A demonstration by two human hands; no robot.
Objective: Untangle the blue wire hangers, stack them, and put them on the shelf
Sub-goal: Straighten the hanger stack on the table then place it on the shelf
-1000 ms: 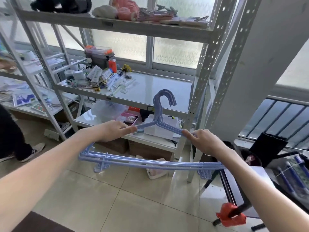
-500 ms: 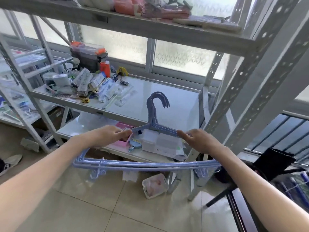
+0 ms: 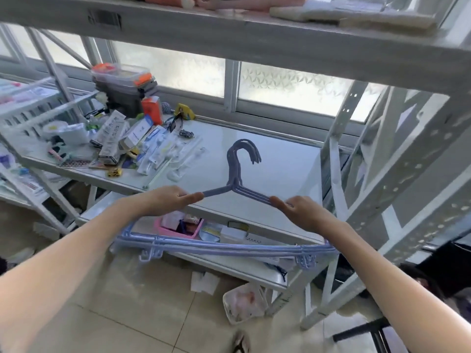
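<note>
Setting: domestic storeroom or utility corner. Evidence: white slotted-angle metal shelving (image 3: 367, 154); middle shelf (image 3: 267, 174) cluttered with small packaged goods (image 3: 119, 138) and a lidded plastic box (image 3: 122, 82); frosted sliding window (image 3: 293, 85); beige tiled floor (image 3: 127, 314).

White perforated-steel shelving unit (image 3: 362, 138), glossy white boards; frosted patterned window (image 3: 293, 87) behind, daylight through it. Beige tiled floor (image 3: 132, 309). Second white rack (image 3: 51, 103) at left. Clutter of packets (image 3: 119, 138) on the middle board.
</note>
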